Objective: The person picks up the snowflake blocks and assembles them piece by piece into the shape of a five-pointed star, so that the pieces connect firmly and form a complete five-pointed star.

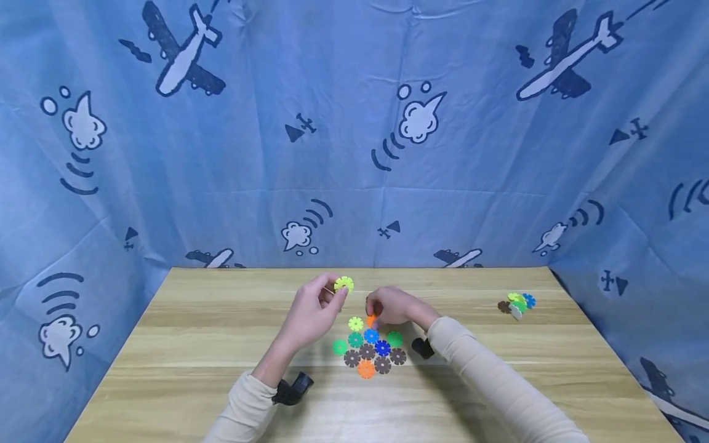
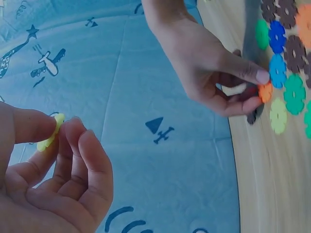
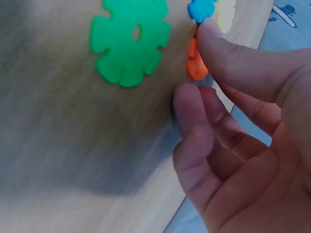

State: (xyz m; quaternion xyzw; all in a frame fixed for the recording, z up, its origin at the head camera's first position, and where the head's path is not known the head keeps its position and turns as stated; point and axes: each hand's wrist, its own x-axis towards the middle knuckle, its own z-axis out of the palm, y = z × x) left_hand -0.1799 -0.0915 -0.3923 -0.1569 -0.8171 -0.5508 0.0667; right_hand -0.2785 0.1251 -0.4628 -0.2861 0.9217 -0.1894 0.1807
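Observation:
My left hand [image 1: 313, 312] is raised over the back of the table and pinches a yellow snowflake disc [image 1: 344, 281] between thumb and fingers. My right hand [image 1: 392, 305] bends down at the back of a flat group of discs. Its thumb and fingertips lie around an orange snowflake disc [image 2: 265, 91], which touches a light blue disc [image 2: 278, 71] in the left wrist view. Beside these lies another yellow disc [image 1: 356, 323]. A green disc [image 3: 109, 34] shows large in the right wrist view. Several brown discs [image 1: 352, 359] and another orange disc [image 1: 365, 369] form the near part.
A small pile of loose discs [image 1: 519, 304] in mixed colours sits at the right of the wooden table [image 1: 221, 344]. Blue curtain cloth [image 1: 343, 184] with printed planes hangs behind the table and along its sides.

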